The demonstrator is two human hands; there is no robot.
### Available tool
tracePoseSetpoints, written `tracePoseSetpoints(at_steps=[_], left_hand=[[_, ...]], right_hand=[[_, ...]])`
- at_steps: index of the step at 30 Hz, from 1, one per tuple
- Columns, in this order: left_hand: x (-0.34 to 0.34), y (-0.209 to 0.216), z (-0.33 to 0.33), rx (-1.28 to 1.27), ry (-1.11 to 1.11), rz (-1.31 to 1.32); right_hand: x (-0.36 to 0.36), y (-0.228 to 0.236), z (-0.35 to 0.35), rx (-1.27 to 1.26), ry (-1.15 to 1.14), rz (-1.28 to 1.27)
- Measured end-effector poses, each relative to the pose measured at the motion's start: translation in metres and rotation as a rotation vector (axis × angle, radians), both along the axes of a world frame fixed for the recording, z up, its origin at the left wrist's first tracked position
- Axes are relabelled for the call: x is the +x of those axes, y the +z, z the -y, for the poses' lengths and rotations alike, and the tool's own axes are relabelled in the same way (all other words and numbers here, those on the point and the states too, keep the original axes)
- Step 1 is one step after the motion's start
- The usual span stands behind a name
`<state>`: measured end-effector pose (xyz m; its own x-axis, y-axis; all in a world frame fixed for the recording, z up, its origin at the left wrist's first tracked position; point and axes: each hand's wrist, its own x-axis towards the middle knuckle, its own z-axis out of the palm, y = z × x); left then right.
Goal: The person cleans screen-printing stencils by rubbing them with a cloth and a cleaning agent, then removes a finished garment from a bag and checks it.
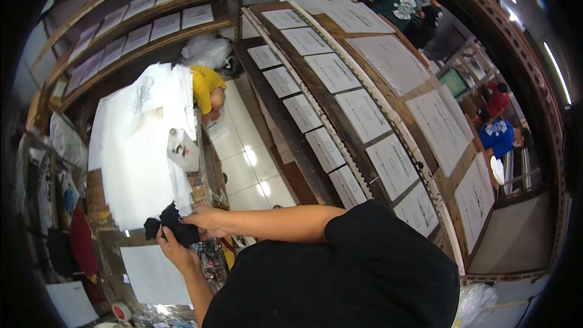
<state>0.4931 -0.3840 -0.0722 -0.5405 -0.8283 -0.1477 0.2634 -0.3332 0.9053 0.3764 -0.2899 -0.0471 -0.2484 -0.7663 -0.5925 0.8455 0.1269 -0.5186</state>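
A crumpled black cloth (181, 228) is bunched up between my two hands, over the near end of the worktable. My left hand (174, 251) pinches its lower left part with thumb and fingers. From the right, my right hand (206, 219) grips the cloth's other side. Just beyond the cloth lies a big stack of white sheets (136, 170), some with dark print. A whitish box-like container (182, 150) with dark and red smudges sits on the stack's right side. Nearer me, a separate white sheet (155, 275) rests on the table beside my left forearm.
Shelves (376, 170) holding printed white sheets rise on my right; another rack (146, 39) stands at the far left. A person in yellow (207, 87) crouches behind the stack, beside the tiled floor (249, 152). Other people are at the far right. A tape roll (121, 311) lies near the lower left.
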Motion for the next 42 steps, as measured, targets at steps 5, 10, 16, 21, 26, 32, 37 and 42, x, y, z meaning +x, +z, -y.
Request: tracePoseSetpoints(at_steps=[5,10,16,21,26,32,37,42], left_hand=[[-0.006,-0.004,-0.001,-0.007,-0.089,0.032],[-0.001,-0.017,0.001,0.132,-0.114,0.011],[0.012,-0.06,0.032,0.331,-0.115,0.008],[0.028,-0.104,0.081,0.476,-0.247,-0.084],[0.027,-0.136,0.12,0.177,0.169,0.185],[0.026,-0.139,0.143,-0.88,0.431,1.258],[-0.041,-0.011,0.021,-0.821,-0.099,0.447],[-0.118,0.077,-0.159,-0.559,-0.967,0.243]], right_hand=[[0.003,-0.045,-0.002,-0.058,-0.064,-0.772],[0.004,-0.042,0.002,-0.059,-0.267,-1.264],[0.01,-0.033,0.015,-0.14,-0.036,-0.9],[0.013,-0.032,0.016,-0.346,-0.056,-0.541],[-0.004,-0.022,0.004,-0.29,-0.143,-0.921],[-0.043,-0.006,-0.096,-0.134,-0.356,-1.283],[-0.056,-0.004,-0.19,-0.089,-0.597,-1.016],[-0.058,-0.022,-0.242,-0.043,-0.697,-0.815]])
